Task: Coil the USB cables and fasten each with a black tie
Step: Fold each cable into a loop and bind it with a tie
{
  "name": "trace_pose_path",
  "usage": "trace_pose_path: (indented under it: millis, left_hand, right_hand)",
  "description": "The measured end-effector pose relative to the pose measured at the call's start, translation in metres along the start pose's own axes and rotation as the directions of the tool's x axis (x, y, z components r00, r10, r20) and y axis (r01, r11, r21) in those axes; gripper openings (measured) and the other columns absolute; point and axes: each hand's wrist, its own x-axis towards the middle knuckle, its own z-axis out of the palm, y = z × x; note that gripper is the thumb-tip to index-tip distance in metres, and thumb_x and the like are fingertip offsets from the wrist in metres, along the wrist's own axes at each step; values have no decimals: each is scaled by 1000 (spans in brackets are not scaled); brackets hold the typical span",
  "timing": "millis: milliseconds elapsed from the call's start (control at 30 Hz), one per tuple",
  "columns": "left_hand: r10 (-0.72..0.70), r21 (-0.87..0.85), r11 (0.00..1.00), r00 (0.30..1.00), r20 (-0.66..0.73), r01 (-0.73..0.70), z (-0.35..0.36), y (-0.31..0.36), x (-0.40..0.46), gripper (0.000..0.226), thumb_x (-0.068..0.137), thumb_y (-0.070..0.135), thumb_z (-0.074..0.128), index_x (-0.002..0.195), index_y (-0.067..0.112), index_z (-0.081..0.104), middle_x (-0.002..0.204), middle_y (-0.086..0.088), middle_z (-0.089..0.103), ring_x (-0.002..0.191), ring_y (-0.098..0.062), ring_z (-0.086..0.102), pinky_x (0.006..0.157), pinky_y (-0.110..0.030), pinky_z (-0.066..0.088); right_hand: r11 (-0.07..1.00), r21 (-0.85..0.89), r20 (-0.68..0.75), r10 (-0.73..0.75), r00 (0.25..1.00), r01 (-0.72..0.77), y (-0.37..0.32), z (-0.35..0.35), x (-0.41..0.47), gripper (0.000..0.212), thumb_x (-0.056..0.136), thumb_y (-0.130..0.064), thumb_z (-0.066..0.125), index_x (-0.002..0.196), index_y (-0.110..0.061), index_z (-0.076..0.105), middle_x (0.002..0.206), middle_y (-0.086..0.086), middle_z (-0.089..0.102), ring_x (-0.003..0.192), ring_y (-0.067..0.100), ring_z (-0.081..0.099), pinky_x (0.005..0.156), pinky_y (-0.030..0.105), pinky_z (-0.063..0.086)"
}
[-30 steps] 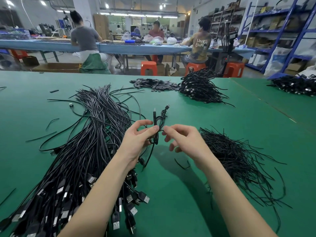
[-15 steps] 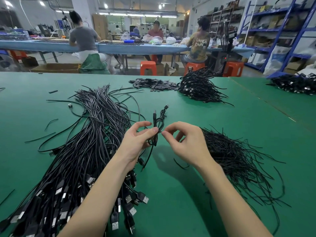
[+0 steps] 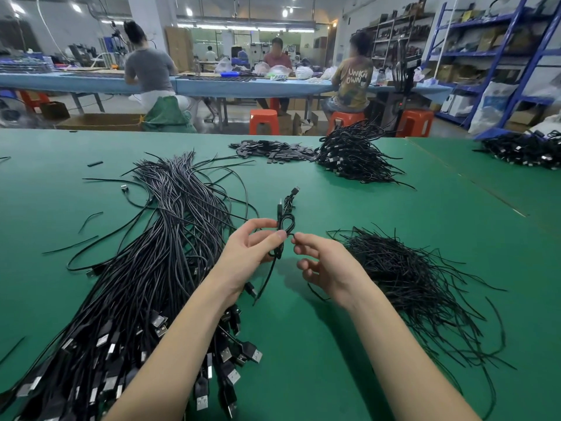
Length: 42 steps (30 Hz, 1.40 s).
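The person holds one coiled cable [image 3: 285, 226] upright above the green table [image 3: 394, 208], between the big bundle of loose cables [image 3: 158, 253] on the left and the pile of black ties [image 3: 406, 268] on the right. The left hand [image 3: 243, 256] pinches the coil at its middle between thumb and forefinger, the other fingers loosely curled behind it. The right hand [image 3: 328, 262] pinches the end of a tie [image 3: 292, 236] just beside the coil; the tie is thin and I cannot tell how many turns it already has.

I think the danger is in the pinch of the left hand. If it loosens while the tie is twisted, the loops can spring open and the coil must be made again. The tie end is short, so it may also slip from the right fingertips. One tail of the cable hangs down toward the plugs of the bundle and could catch there.

Compared with a second ago, the right hand has closed its fingers more tightly on the tie and turned a little, while the left hand keeps the same grip and the coil stays at the same place.
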Motion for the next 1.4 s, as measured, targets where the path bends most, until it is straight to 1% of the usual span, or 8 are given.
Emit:
trace_pose_path:
  millis: [100, 333, 500, 633, 733, 833, 1033, 1400]
  left_hand:
    - [5, 51, 999, 992, 124, -11, -1, -2, -1, 40, 86, 7, 75, 120, 26, 65, 112, 8, 74, 89, -11, 72, 74, -19, 54]
    - [58, 168, 985, 976, -210, -23, 9, -7, 30, 23, 82, 7, 77, 99, 18, 65, 101, -7, 71, 80, -23, 76, 73, -28, 60]
    - [89, 390, 920, 957, -276, 27, 24, -7, 82, 28, 77, 16, 81, 81, 20, 53, 92, -9, 70, 74, -28, 69, 72, -39, 59]
    - [217, 560, 828, 902, -372, 32, 33, -6, 123, 28, 80, 30, 78, 72, 23, 52, 74, 7, 60, 83, -23, 60, 69, -27, 36]
    - [234, 579, 814, 888, -396, 43, 37, -5, 148, 17, 87, 28, 72, 81, 17, 61, 85, -3, 66, 93, -27, 62, 74, -28, 41]
    - [128, 672, 737, 962, -241, 70, 37, -9, 164, 23, 90, 30, 69, 106, 14, 68, 106, -4, 67, 108, -23, 61, 83, -24, 42]
    - [-50, 854, 520, 999, -8, 33, 40, -20, 167, 48, 96, 35, 60, 137, 18, 42, 137, -11, 57, 124, -29, 55, 97, -32, 41]
    - [137, 759, 648, 990, -42, -57, 38, -2, 115, 40, 97, 38, 59, 126, 11, 54, 133, -10, 56, 126, -26, 49, 108, -38, 37]
  right_hand:
    - [1000, -6, -27, 12, 1000, -12, 7, -2, 3, 21, 96, -32, 66, 81, -19, 75, 71, -7, 62, 49, 9, 49, 46, 18, 39]
    - [954, -293, -145, 14, 989, -56, 11, -3, 7, 39, 100, -45, 57, 83, -12, 70, 75, 3, 71, 60, 19, 66, 72, 38, 63]
    - [483, -875, -231, -442, 867, 13, 21, 2, 2, 37, 92, -55, 54, 79, -22, 64, 86, -7, 70, 91, 25, 64, 75, 33, 45]
    - [496, -843, -98, -525, 846, 210, 45, 21, 4, 25, 95, -45, 55, 84, -24, 62, 94, -7, 68, 93, 19, 58, 83, 33, 48]
    - [450, -864, -65, -546, 835, 227, 55, 20, 11, 26, 95, -45, 54, 78, -25, 56, 86, -10, 65, 90, 18, 54, 80, 32, 43]
    - [520, -822, -104, -536, 838, 231, 57, 16, 15, 30, 93, -44, 54, 74, -20, 58, 73, -11, 61, 81, 19, 55, 70, 30, 40]
    - [531, -817, -112, -531, 840, 227, 59, 17, 17, 32, 90, -43, 53, 67, -22, 51, 69, -11, 58, 79, 17, 55, 68, 30, 40]
    - [542, -815, -132, -520, 844, 207, 55, 19, 13, 29, 90, -40, 57, 70, -20, 58, 68, -9, 60, 78, 19, 57, 67, 31, 42]
